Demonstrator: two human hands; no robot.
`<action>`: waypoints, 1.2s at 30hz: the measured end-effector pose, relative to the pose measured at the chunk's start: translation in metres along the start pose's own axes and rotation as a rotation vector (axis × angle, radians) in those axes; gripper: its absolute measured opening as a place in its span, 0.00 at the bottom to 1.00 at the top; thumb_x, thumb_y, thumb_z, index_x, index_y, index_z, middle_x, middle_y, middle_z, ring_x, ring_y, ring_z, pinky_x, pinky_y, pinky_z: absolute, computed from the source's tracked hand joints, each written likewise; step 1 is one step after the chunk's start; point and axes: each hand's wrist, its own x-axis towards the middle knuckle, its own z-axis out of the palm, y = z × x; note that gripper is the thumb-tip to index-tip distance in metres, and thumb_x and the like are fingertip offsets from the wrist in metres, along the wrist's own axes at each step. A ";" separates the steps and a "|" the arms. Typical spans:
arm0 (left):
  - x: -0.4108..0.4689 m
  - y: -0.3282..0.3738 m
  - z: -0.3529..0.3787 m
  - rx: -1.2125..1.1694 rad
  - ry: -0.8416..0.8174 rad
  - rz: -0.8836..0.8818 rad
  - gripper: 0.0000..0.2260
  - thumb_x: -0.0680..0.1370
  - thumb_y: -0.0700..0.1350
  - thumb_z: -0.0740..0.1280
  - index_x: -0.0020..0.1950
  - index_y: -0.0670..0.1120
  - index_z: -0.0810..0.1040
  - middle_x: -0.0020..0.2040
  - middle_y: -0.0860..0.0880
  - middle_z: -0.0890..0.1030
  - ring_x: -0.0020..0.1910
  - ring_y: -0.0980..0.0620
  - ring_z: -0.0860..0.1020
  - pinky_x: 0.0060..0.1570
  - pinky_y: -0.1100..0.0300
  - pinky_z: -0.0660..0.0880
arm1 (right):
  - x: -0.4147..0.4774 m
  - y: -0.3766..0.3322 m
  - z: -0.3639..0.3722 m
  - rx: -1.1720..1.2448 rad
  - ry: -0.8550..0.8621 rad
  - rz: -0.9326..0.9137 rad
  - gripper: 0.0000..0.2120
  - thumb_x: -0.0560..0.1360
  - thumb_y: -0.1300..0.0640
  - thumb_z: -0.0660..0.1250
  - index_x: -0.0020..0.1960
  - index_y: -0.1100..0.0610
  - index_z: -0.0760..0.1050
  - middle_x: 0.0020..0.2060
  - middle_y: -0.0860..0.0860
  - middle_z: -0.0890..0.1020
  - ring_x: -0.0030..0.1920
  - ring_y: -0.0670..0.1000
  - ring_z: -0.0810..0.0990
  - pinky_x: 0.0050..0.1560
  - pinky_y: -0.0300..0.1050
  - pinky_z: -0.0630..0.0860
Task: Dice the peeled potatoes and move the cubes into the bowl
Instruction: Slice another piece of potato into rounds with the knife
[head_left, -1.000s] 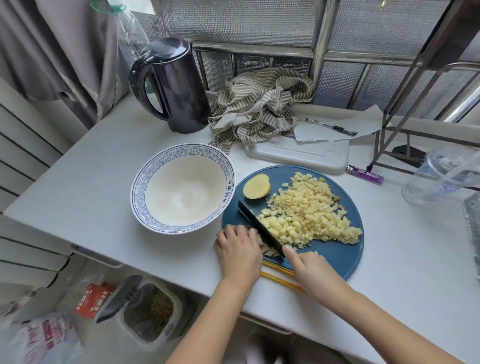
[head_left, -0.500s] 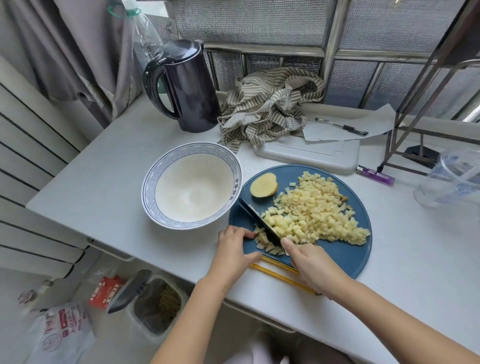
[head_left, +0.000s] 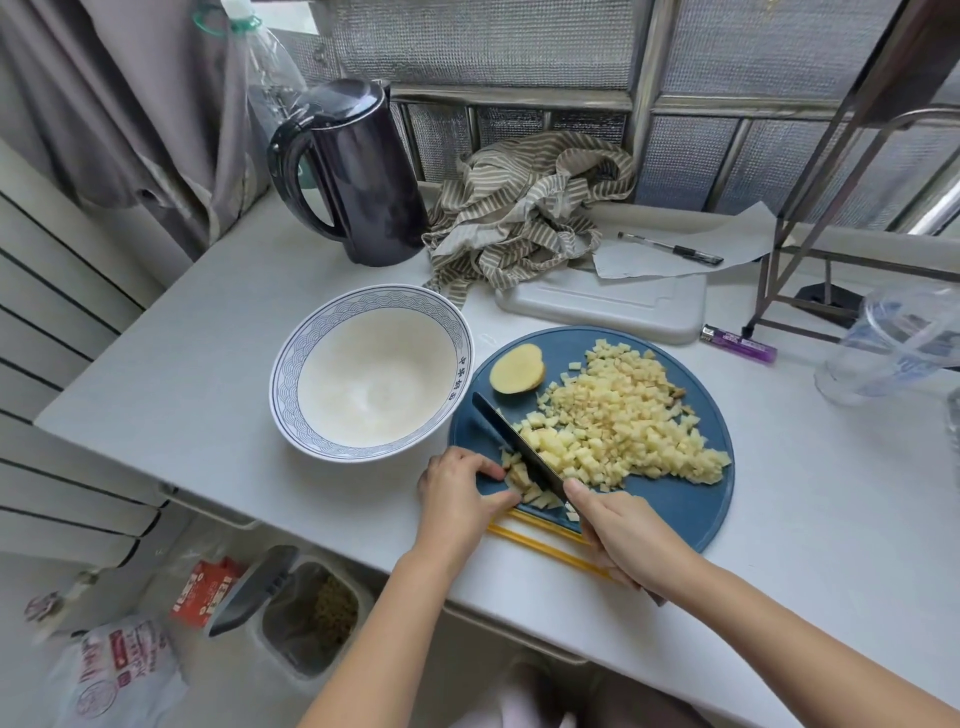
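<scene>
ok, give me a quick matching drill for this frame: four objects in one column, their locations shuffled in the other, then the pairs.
Objects:
1. uncut pale yellow potato half
2. purple plastic lighter
3. black pen
4. pair of yellow chopsticks

Locations:
A. on the torn grey paper sheet
B. on the white table, right of the white plastic cutting board
C. at the table's near edge, partly under the round blue board
D. on the round blue board, nearest the blue-rimmed white ceramic bowl

Pairs: 1-D, 2-B, 3-A, 4-C
</scene>
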 end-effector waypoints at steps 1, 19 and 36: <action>-0.001 0.001 0.001 -0.001 0.012 -0.005 0.12 0.68 0.54 0.77 0.48 0.51 0.82 0.51 0.55 0.75 0.56 0.53 0.71 0.55 0.58 0.65 | 0.000 -0.001 -0.001 0.007 -0.007 -0.004 0.29 0.81 0.37 0.51 0.31 0.57 0.63 0.19 0.46 0.66 0.18 0.45 0.64 0.26 0.36 0.64; -0.003 0.000 0.007 -0.043 0.070 -0.014 0.12 0.67 0.55 0.76 0.46 0.52 0.82 0.50 0.55 0.77 0.56 0.53 0.71 0.50 0.61 0.57 | -0.025 0.003 0.005 -0.014 0.001 0.022 0.29 0.80 0.36 0.49 0.33 0.59 0.64 0.22 0.48 0.69 0.19 0.44 0.66 0.29 0.36 0.66; 0.001 0.000 0.009 -0.047 0.072 -0.064 0.12 0.64 0.54 0.78 0.41 0.50 0.82 0.48 0.53 0.79 0.54 0.50 0.73 0.54 0.56 0.66 | -0.010 0.010 0.022 -0.156 0.052 0.025 0.28 0.82 0.38 0.47 0.33 0.57 0.59 0.28 0.52 0.64 0.30 0.49 0.63 0.36 0.46 0.61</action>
